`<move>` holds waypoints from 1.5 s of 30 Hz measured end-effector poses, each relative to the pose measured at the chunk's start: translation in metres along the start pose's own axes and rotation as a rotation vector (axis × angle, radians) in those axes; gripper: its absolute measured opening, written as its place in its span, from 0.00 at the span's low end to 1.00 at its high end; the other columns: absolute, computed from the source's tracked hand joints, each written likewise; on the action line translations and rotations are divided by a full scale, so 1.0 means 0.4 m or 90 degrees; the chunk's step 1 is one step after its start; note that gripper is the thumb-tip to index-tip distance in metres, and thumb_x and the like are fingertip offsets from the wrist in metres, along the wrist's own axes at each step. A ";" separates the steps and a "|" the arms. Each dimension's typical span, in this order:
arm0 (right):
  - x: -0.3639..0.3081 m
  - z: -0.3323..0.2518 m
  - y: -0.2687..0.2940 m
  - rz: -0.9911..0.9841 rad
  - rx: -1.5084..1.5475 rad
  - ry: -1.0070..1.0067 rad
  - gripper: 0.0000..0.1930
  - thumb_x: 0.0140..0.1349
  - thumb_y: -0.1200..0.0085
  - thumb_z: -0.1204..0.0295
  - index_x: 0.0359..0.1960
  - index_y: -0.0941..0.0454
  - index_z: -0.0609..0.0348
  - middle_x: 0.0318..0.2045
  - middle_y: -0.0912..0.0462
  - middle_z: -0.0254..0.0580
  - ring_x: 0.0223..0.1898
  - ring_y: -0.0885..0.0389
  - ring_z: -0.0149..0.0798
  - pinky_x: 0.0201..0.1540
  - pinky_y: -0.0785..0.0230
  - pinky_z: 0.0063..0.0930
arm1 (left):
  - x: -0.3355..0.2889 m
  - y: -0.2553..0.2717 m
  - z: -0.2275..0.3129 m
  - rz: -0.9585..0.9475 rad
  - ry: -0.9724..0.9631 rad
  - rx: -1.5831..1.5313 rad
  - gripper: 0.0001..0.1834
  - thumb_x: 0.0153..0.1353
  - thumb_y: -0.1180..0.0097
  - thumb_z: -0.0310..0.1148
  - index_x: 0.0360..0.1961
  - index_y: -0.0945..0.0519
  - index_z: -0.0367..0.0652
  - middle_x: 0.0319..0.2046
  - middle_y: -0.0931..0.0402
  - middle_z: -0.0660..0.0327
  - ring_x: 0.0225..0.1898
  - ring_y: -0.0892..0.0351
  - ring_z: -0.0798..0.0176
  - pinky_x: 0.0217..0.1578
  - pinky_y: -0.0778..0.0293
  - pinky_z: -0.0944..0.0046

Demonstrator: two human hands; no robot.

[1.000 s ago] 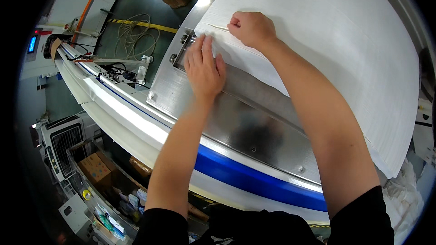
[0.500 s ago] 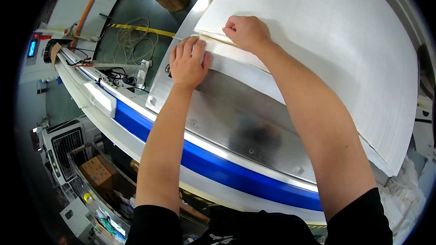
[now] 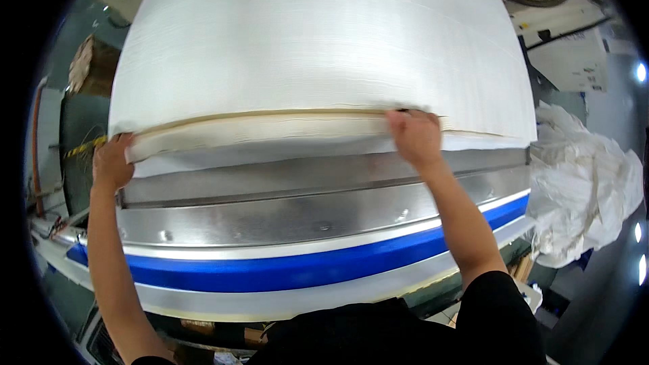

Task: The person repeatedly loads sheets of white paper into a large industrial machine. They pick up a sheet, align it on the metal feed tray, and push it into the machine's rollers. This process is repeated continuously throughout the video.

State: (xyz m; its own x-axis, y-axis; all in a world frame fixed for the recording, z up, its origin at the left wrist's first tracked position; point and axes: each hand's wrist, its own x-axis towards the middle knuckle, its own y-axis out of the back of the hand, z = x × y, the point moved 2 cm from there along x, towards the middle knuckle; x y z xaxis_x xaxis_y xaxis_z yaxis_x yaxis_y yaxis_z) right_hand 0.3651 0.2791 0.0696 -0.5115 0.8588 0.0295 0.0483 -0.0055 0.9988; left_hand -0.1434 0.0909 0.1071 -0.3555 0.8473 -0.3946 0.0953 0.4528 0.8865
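Observation:
A broad stack of white, finely ribbed sheets [image 3: 324, 40], whether cloth or paper I cannot tell, covers a metal table. Its cream-toned front edge [image 3: 270, 130] shows many thin layers and is raised along the middle and left. My left hand [image 3: 113, 163] is closed on the stack's front left corner, its fingers curled over the edge. Farther right, my right hand [image 3: 418, 138] is closed on the same front edge, slightly blurred, with its fingertips partly hidden. Beneath the layers, a smooth white bottom sheet [image 3: 270, 162] sticks out toward me.
The bare metal tabletop [image 3: 257, 226] runs along the near side, bordered by a blue strip [image 3: 297, 274]. Crumpled white plastic sheeting [image 3: 585, 186] bulges at the right. A brown wrapped block [image 3: 94, 67] stands on the floor at the left, near yellow-black tape [image 3: 84, 147].
My view has swung toward the right. My hands, formerly close together at the left corner, are now wide apart, the right one farther along the edge. The front edge is now lifted.

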 end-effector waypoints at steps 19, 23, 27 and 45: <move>-0.253 1.278 0.082 -0.421 -0.308 -0.174 0.16 0.61 0.63 0.67 0.46 0.28 0.59 0.40 0.22 0.52 0.43 0.24 0.51 0.47 0.32 0.41 | 0.209 -0.420 -0.308 0.036 0.091 -0.008 0.14 0.61 0.63 0.27 0.44 0.27 0.35 0.39 0.25 0.49 0.42 0.27 0.48 0.44 0.31 0.54; -0.276 1.294 -0.005 -0.343 -0.217 -0.274 0.13 0.55 0.58 0.74 0.41 0.26 0.57 0.40 0.22 0.51 0.44 0.25 0.53 0.46 0.31 0.39 | 0.115 -0.284 -0.482 0.186 -0.070 0.211 0.14 0.61 0.61 0.25 0.46 0.29 0.37 0.42 0.26 0.51 0.44 0.28 0.48 0.45 0.32 0.54; -0.380 1.445 0.066 -0.379 -0.502 -0.131 0.11 0.58 0.59 0.70 0.40 0.26 0.55 0.38 0.21 0.47 0.41 0.22 0.48 0.43 0.29 0.38 | 0.215 -0.361 -0.241 0.045 0.119 0.110 0.12 0.60 0.59 0.26 0.42 0.26 0.41 0.39 0.25 0.50 0.41 0.26 0.47 0.43 0.31 0.53; -0.509 1.395 0.418 -0.329 -0.279 -0.236 0.20 0.49 0.50 0.75 0.47 0.26 0.49 0.41 0.22 0.49 0.44 0.26 0.51 0.48 0.35 0.40 | -0.188 0.084 -0.170 -0.063 -0.004 0.158 0.21 0.48 0.54 0.21 0.44 0.23 0.48 0.40 0.23 0.56 0.42 0.26 0.47 0.45 0.32 0.53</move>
State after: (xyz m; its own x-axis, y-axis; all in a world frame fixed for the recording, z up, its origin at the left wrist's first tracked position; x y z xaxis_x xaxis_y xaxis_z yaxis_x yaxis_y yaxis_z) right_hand 0.9561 0.3890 0.2090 -0.0521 0.9224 -0.3826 -0.5022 0.3070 0.8084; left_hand -0.1766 0.0234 0.1830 -0.3683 0.7967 -0.4793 0.2854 0.5875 0.7572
